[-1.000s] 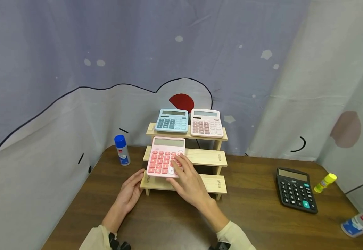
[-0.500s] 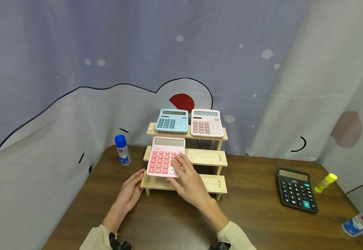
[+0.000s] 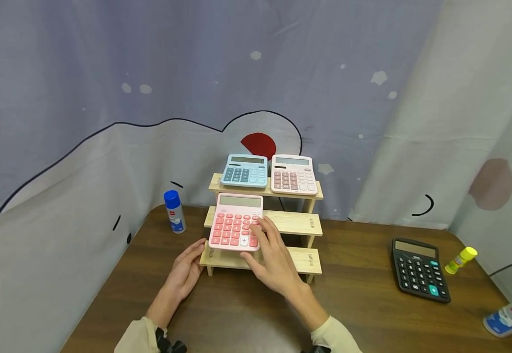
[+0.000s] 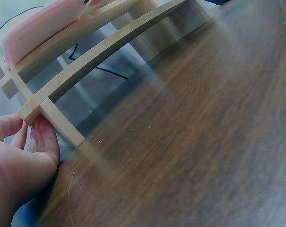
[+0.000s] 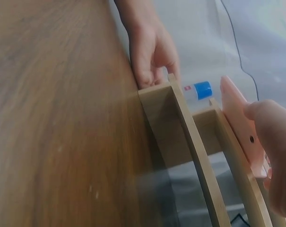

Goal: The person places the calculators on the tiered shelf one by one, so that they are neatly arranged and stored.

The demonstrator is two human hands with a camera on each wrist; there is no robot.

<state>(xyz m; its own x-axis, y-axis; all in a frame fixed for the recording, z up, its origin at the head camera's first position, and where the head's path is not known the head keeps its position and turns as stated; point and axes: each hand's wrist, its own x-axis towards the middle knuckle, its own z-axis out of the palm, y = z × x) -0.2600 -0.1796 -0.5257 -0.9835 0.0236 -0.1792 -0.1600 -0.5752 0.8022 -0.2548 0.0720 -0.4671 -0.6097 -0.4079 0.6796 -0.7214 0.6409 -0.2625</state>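
A pink calculator (image 3: 233, 220) leans on the left of a three-tier wooden display stand (image 3: 293, 222), its lower edge by the bottom tier. My right hand (image 3: 278, 264) is at its lower right corner, fingers loosely bent over the right-hand keys and thumb just off the bottom edge; firm contact is unclear. In the right wrist view, the thumb overlaps the edge of the calculator (image 5: 242, 130). My left hand (image 3: 183, 272) pinches the left end of the stand's bottom tier. The left wrist view shows thumb above and fingers under the wooden board (image 4: 62, 87).
A blue calculator (image 3: 244, 170) and a white calculator (image 3: 294, 175) sit on the top tier. Behind the left hand stands a blue-capped bottle (image 3: 175, 212). To the right are a black calculator (image 3: 420, 269), a yellow glue stick (image 3: 460, 260) and another blue-capped bottle (image 3: 511, 314).
My right hand has slid slightly right on the pink calculator, uncovering more of its right-hand keys. The left hand and stand keep their places; the head view has shifted a little.
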